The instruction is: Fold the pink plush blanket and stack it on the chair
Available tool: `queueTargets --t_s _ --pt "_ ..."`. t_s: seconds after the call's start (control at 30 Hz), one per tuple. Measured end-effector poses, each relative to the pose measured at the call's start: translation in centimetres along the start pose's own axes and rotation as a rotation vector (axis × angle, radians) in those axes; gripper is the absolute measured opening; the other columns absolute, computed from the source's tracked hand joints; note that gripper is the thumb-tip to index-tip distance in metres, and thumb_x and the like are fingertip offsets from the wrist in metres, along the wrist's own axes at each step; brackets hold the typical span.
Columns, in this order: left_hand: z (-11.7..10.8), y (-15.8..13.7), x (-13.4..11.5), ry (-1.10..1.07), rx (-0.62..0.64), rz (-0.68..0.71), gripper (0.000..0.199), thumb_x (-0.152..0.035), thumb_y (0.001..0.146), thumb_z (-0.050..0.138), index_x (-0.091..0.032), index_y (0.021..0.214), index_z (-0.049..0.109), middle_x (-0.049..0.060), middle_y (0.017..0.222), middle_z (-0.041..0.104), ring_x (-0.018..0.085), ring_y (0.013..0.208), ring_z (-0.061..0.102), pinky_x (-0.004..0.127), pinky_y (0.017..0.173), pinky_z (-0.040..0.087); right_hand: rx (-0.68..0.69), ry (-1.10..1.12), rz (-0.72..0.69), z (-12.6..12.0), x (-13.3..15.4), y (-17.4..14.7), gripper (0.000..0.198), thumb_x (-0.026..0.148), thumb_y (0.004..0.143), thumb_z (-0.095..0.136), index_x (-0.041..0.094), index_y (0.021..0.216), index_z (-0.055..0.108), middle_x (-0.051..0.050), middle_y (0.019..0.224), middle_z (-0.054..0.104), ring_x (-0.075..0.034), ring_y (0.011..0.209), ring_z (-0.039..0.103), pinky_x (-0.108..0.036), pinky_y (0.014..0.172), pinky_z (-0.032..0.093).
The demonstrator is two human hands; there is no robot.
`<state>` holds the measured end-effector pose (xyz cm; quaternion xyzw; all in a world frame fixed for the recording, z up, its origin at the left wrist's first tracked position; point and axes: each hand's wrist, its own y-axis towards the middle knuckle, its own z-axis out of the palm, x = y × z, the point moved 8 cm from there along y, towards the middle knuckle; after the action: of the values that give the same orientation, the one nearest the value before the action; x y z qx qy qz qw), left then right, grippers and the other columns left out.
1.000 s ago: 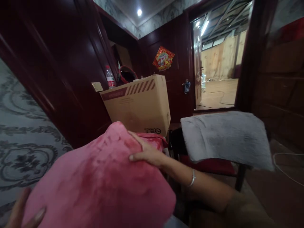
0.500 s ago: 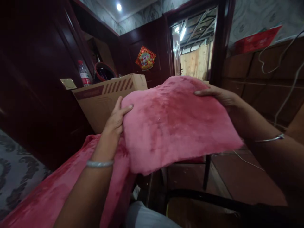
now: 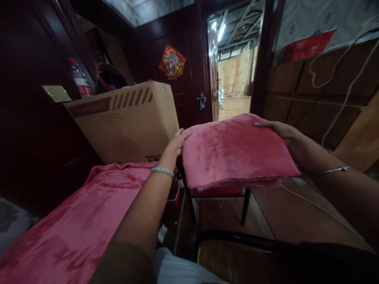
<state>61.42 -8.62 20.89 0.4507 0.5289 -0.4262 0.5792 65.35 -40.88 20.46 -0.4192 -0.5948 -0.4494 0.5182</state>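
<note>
- Lower and flatter than half a second ago, the folded rose-pink plush cloth spans both hands, in front of the open doorway
- Widest nearby, the spread rose-pink plush cover lies left of the fold; I'd leave it undisturbed
- Black-legged chair with a red seat: mostly hidden beneath the fold, and I can't tell whether they touch
- My left hand grips the left edge, thumb on top; my right hand clasps the right side likewise
- Lower layer peeks out at front; I'd tug evenly, squaring the edges
</note>
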Motion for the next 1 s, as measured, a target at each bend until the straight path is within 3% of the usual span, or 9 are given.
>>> queueTargets --t_s 0.1,0.13,0.37,0.53,0.73,0.8,0.9,1.0 --pt "-0.4 0.3 0.4 0.011 -0.034 0.039 0.086 -0.018 0.076 0.075 -0.023 0.153 0.038 0.012 0.160 0.036 0.025 0.143 0.042 0.035 0.116 0.037 0.055 0.220 0.279 0.3 -2.7 0.4 0.028 0.030 0.089 0.054 0.014 0.101 0.073 -0.009 0.090 0.077 -0.018 0.069 0.071 -0.035 0.074 0.057" --pt "-0.4 0.4 0.3 0.005 -0.037 0.050 0.083 -0.015 0.078 0.072 -0.022 0.153 0.039 0.012 0.159 0.039 0.024 0.141 0.044 0.035 0.116 0.037 0.063 0.255 0.283 0.4 -2.5 0.4 0.030 0.030 0.090 0.053 0.015 0.107 0.073 -0.008 0.094 0.077 -0.017 0.069 0.071 -0.034 0.075 0.056" --pt "-1.3 1.1 -0.7 0.011 -0.108 0.163 0.067 -0.005 0.079 0.066 -0.018 0.143 0.053 0.013 0.149 0.052 0.022 0.131 0.055 0.035 0.113 0.040 0.038 0.158 -0.054 0.9 1.1 1.1 0.058 0.019 0.079 0.065 0.022 0.136 0.058 -0.009 0.111 0.074 -0.019 0.077 0.070 -0.034 0.077 0.054" --pt "-1.8 1.0 -0.1 0.044 -0.125 0.107 0.060 -0.010 0.081 0.068 -0.013 0.139 0.055 0.017 0.147 0.054 0.023 0.130 0.056 0.034 0.113 0.041 -0.031 0.099 -0.076 0.2 0.1 2.3 0.054 0.025 0.073 0.071 0.018 0.126 0.064 -0.007 0.098 0.075 -0.023 0.083 0.069 -0.036 0.083 0.055" --pt "-1.2 1.1 -1.2 0.026 -0.103 0.182 0.061 -0.005 0.082 0.064 -0.012 0.142 0.052 0.015 0.145 0.056 0.022 0.129 0.057 0.034 0.112 0.042 -0.055 0.020 -0.133 -0.6 -0.4 2.3 0.063 0.033 0.070 0.075 0.023 0.131 0.061 -0.009 0.110 0.074 -0.030 0.095 0.070 -0.045 0.086 0.056" --pt "-1.2 1.0 -1.1 0.046 -0.093 0.184 0.057 -0.006 0.083 0.063 -0.012 0.139 0.054 0.016 0.146 0.054 0.022 0.130 0.056 0.032 0.112 0.041 -0.076 -0.083 -0.194 -1.2 -0.7 2.8 0.061 0.040 0.075 0.070 0.024 0.133 0.060 -0.011 0.114 0.073 -0.033 0.099 0.070 -0.051 0.087 0.056" --pt "-1.5 1.1 -0.3 0.095 -0.094 0.130 0.051 -0.012 0.087 0.062 -0.010 0.137 0.056 0.018 0.147 0.053 0.023 0.132 0.054 0.032 0.112 0.040 -0.166 -0.418 -0.317 -2.2 -0.3 3.1 0.064 0.050 0.080 0.064 0.023 0.138 0.057 -0.014 0.127 0.068 -0.039 0.111 0.065 -0.059 0.093 0.053" --pt "-1.9 0.8 -0.9 0.230 -0.155 0.184 0.050 -0.020 0.086 0.065 -0.012 0.135 0.057 0.018 0.147 0.052 0.026 0.135 0.051 0.037 0.115 0.035 -0.276 -0.796 -0.524 -1.7 2.1 1.8 0.070 0.055 0.083 0.060 0.023 0.145 0.051 -0.016 0.143 0.056 -0.042 0.130 0.051 -0.062 0.107 0.041"
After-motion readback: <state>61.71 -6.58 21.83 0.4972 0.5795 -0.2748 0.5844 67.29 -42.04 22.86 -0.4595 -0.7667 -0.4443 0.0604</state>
